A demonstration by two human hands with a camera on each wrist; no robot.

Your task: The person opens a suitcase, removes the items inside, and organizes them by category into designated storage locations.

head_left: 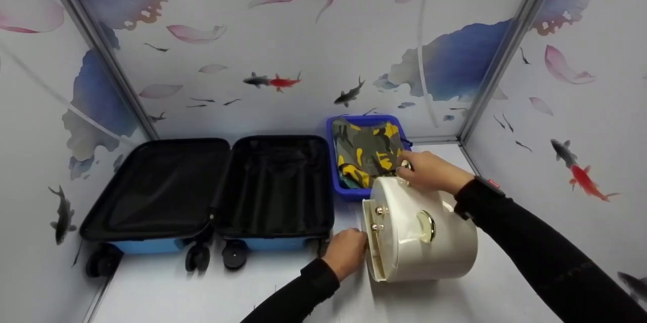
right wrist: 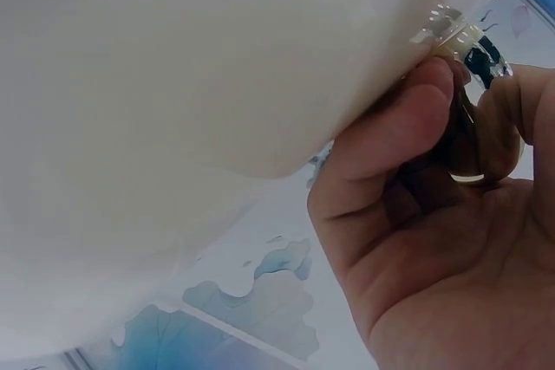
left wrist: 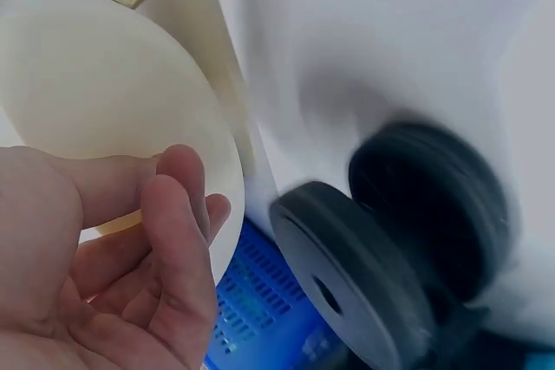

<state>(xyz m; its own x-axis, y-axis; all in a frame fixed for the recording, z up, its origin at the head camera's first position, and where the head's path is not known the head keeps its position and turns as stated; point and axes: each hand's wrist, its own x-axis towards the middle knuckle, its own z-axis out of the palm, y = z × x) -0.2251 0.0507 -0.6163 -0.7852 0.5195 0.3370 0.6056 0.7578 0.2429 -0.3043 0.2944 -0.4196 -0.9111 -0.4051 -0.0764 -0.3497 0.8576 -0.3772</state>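
A cream cylindrical storage box [head_left: 434,247] with gold fittings lies tilted on the white surface, its flat front facing left. From above, my right hand [head_left: 432,170] grips the gold handle [right wrist: 512,140] on its side, fingers curled round it in the right wrist view. My left hand [head_left: 346,252] is at the front panel [head_left: 373,247], thumb and fingers pinched together against it. In the left wrist view that hand [left wrist: 147,240] overlaps the pale round face [left wrist: 104,75]; what lies between the fingertips is hidden. Small gold knobs [head_left: 379,210] show above it.
An open suitcase [head_left: 275,186] with black lining, blue shell and black wheels [head_left: 235,255] lies to the left. Behind the box stands a blue basket [head_left: 349,194] holding camouflage cloth [head_left: 369,146]. Printed wall panels [head_left: 313,50] enclose the surface at back and sides.
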